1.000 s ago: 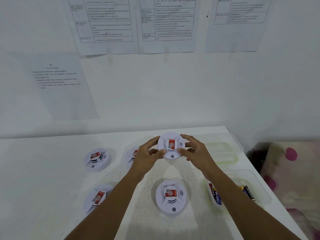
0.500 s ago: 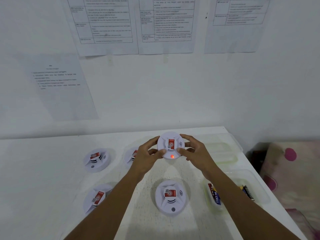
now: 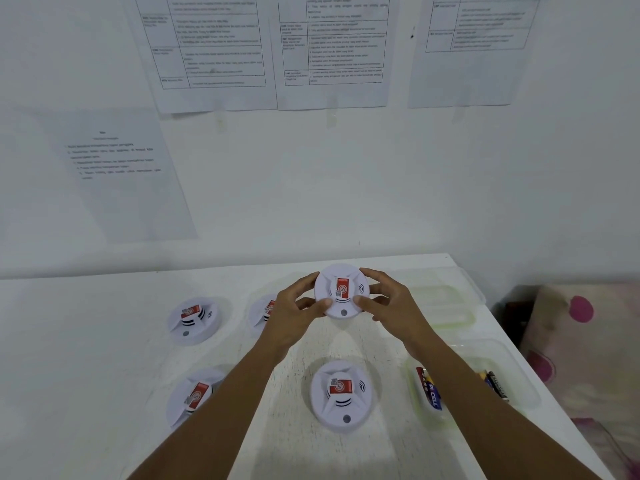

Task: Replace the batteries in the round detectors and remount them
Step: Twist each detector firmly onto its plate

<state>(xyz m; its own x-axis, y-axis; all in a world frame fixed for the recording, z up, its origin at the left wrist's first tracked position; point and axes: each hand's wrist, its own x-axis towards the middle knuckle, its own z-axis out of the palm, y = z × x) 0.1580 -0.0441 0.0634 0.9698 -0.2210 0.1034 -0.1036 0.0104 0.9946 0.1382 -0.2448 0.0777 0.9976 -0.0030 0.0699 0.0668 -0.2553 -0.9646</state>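
Observation:
A round white detector (image 3: 341, 292) with a red label is held face-up above the far middle of the white table (image 3: 86, 341). My left hand (image 3: 294, 313) grips its left rim and my right hand (image 3: 391, 303) grips its right rim. Its small indicator near the front edge is dark. Another detector (image 3: 341, 396) lies on the table just below it. Three more lie to the left: one at the far left (image 3: 194, 320), one partly hidden behind my left hand (image 3: 261, 313), and one at the near left (image 3: 194, 396) partly under my left forearm.
A clear tray (image 3: 519, 382) at the right holds batteries (image 3: 429, 389) and more batteries (image 3: 495, 382). A second clear tray (image 3: 446, 299) sits behind it. Printed sheets (image 3: 332, 50) hang on the wall. A pink spotted cushion (image 3: 588, 341) lies past the table's right edge.
The held detector's indicator lit red half a second ago and is dark now. Both hands keep the same grip and place.

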